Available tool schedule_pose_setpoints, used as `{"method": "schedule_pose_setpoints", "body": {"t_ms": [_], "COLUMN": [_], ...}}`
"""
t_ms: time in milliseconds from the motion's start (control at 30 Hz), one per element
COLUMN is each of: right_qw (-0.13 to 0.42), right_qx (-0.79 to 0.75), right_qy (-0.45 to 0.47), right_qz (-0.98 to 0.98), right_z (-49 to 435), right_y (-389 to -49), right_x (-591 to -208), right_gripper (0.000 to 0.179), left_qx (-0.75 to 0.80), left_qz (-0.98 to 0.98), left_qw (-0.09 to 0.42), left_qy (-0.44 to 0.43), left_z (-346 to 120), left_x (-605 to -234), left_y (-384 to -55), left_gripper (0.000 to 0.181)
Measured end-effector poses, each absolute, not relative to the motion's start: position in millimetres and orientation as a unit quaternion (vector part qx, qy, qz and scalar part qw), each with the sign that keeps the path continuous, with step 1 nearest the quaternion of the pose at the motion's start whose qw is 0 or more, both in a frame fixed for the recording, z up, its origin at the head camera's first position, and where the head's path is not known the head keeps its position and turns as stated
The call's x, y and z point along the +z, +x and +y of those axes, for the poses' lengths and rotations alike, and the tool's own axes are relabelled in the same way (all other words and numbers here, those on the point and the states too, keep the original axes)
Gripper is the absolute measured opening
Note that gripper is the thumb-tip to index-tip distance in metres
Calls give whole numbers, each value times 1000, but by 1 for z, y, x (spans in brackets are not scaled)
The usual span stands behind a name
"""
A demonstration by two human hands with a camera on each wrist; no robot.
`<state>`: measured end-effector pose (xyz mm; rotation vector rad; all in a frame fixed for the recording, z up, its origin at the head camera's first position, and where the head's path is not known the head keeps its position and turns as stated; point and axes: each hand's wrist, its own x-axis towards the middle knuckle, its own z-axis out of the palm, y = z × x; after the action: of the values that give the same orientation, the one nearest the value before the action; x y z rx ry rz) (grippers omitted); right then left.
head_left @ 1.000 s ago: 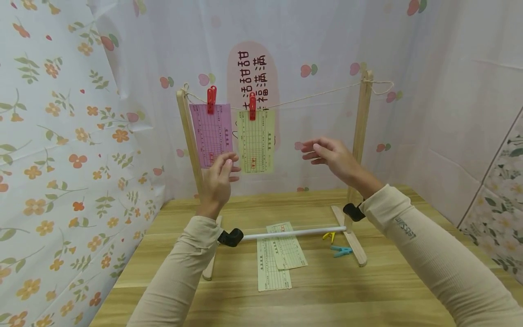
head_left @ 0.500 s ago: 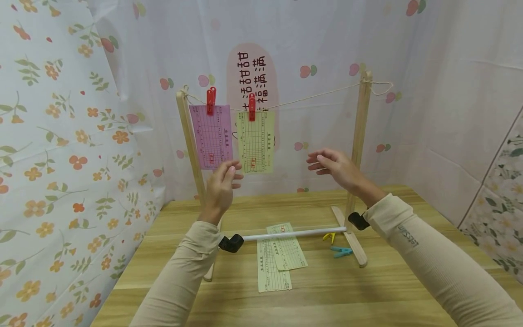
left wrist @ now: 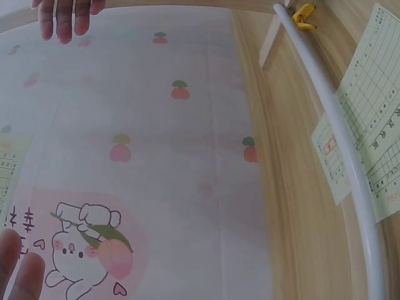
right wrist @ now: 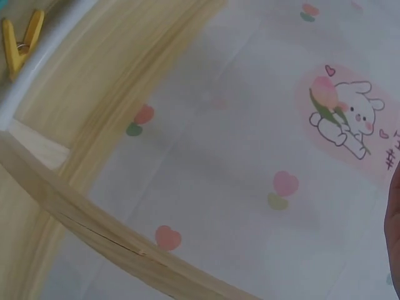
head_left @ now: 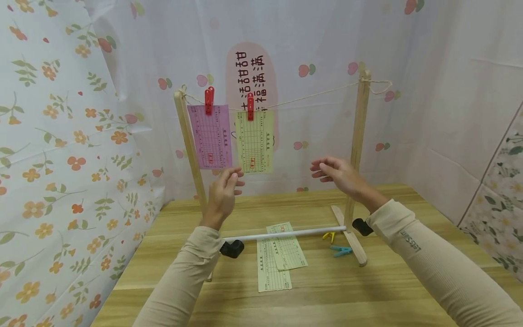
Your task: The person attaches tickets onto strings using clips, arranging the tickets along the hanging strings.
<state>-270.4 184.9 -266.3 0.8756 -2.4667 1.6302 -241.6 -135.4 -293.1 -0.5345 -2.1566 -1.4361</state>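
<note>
Two paper slips hang from a string (head_left: 310,95), each held by a red clothespin. The purple slip (head_left: 210,136) is at the left under one red clothespin (head_left: 209,101); the yellow slip (head_left: 255,141) hangs beside it under another red clothespin (head_left: 250,107). My left hand (head_left: 222,193) is raised just below the purple slip, fingers relaxed, holding nothing. Opposite it, my right hand (head_left: 337,175) floats in front of the right wooden post (head_left: 358,131), also holding nothing. Two more yellow-green slips (head_left: 274,277) lie overlapping on the table.
A white rod (head_left: 302,233) joins the feet of the two posts and passes over the loose slips. By the right foot (head_left: 356,247) lie a yellow clothespin (head_left: 328,236) and a blue clothespin (head_left: 341,250). A printed curtain (head_left: 327,41) hangs behind the wooden table (head_left: 327,295).
Both hands have sunk lower, and the right one has also shifted slightly to the right. The hanging slips, clothespins and loose papers stay where they were.
</note>
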Motion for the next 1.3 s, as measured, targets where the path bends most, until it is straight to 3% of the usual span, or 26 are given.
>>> {"method": "schedule_pose_setpoints", "body": {"t_ms": [767,1300], "right_qw": [20,5], "right_qx": [521,508], "right_qy": [263,243], "right_qz": [-812,-826], "right_z": [202,212], "right_y": [-267,-267], "right_x": [-307,-340], "right_gripper": [38,35], "left_qx": [-522,-515], "left_qz": [-791,-809], "left_qw": [248,212], "left_qy": [-201,-191], "left_z": [-127,-123], "left_x": [-320,-343], "left_y": [-241,-239], "left_gripper": [34,32]}}
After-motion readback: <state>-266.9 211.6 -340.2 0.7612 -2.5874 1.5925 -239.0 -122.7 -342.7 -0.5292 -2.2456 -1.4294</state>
